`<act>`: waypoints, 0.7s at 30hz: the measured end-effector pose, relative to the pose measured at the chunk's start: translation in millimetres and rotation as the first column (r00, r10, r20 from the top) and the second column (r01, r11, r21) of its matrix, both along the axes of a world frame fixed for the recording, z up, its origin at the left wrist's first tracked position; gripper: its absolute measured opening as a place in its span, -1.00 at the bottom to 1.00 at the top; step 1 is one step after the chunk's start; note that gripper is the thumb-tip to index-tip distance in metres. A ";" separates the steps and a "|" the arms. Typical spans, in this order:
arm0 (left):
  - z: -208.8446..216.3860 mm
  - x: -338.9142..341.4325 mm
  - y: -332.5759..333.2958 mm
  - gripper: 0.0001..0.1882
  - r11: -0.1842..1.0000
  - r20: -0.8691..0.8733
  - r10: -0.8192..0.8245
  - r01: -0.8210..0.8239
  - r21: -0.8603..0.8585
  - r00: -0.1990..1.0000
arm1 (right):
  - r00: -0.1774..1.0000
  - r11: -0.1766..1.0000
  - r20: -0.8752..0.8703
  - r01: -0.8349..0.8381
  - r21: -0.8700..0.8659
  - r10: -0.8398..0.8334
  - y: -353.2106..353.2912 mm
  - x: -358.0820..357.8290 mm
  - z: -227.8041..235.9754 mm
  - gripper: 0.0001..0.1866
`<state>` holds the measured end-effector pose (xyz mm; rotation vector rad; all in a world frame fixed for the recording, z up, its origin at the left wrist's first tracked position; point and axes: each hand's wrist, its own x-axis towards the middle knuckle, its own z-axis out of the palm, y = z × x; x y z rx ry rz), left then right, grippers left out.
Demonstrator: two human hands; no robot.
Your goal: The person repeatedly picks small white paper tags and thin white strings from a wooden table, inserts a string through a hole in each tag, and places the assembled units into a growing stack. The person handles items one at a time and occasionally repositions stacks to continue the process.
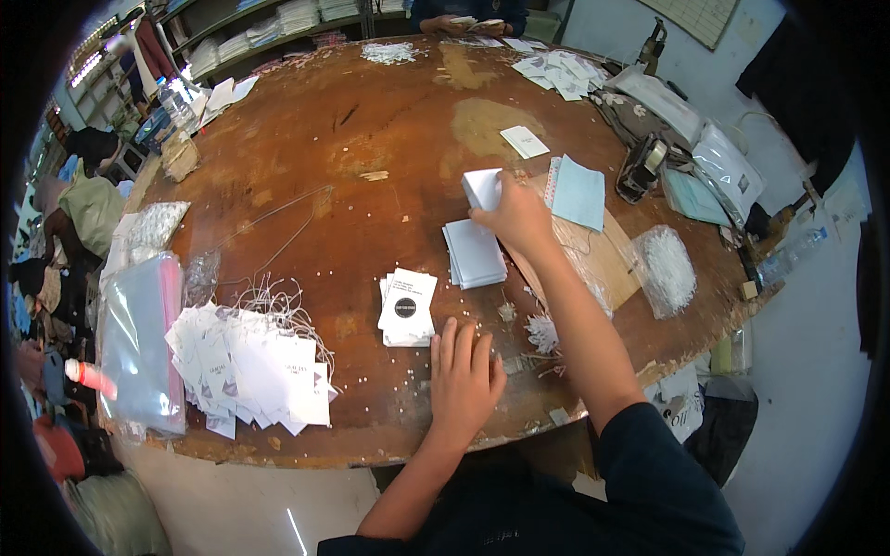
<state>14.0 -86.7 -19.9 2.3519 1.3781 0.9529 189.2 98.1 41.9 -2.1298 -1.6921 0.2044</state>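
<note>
My right hand (521,215) is closed on a small stack of white cards (481,189), thumb on the near side. Just below it, a second stack of blank pale cards (476,253) lies on the table. My left hand (466,382) rests on the wood with its fingers stretched out and nothing in it. Its fingertips are beside a pile of printed white tags (408,306) with a round black mark on the top one. To the left lies a large heap of white hang tags (246,361) with tangled strings (278,301).
On the brown wooden table (371,213) also lie clear plastic sleeves (139,343), a bag of white strings (664,269), a light-blue packet (579,192) and a black tape dispenser (642,169). Across the table another person's hands (470,26) hold papers. Loose tags (561,72) lie far right.
</note>
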 end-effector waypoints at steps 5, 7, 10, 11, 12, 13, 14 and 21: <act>0.4 1.0 2.0 -0.64 0.997 -0.022 -0.025 0.023 -0.078 0.999 | 0.995 0.999 0.096 -0.003 -0.049 0.008 117.6 33.8 -27.7 -0.33; -0.2 3.0 5.6 -0.66 0.997 -0.037 0.001 -0.004 -0.082 0.999 | 0.992 0.998 0.121 -0.031 -0.053 0.037 174.0 48.5 -39.7 -0.30; -0.7 7.3 11.1 -0.70 0.998 -0.084 0.027 -0.031 -0.049 0.996 | 0.985 1.000 0.175 0.005 0.000 -0.005 261.8 69.7 -44.1 -0.29; -0.6 8.5 12.1 -0.71 0.999 -0.108 0.015 -0.019 -0.038 0.994 | 0.977 0.999 0.215 0.014 -0.040 -0.005 288.1 77.5 -41.9 -0.29; -0.1 8.7 11.9 -0.72 1.000 -0.137 0.001 -0.006 -0.031 0.991 | 0.983 0.995 0.177 0.051 -0.083 -0.036 309.0 87.2 -40.3 -0.27; 0.2 7.7 12.6 -0.73 0.999 -0.140 -0.038 0.034 -0.030 0.989 | 0.986 0.987 0.145 0.099 -0.125 -0.080 328.6 95.6 -37.4 -0.26; 0.6 7.8 12.2 -0.72 0.999 -0.137 -0.031 0.027 -0.034 0.990 | 0.982 0.981 0.134 0.149 -0.123 -0.133 340.6 100.8 -41.5 -0.26; -0.5 7.9 15.1 -0.73 0.997 -0.086 -0.007 0.001 -0.074 0.996 | 0.938 0.984 0.301 0.148 0.103 -0.172 334.6 93.9 -46.3 -0.30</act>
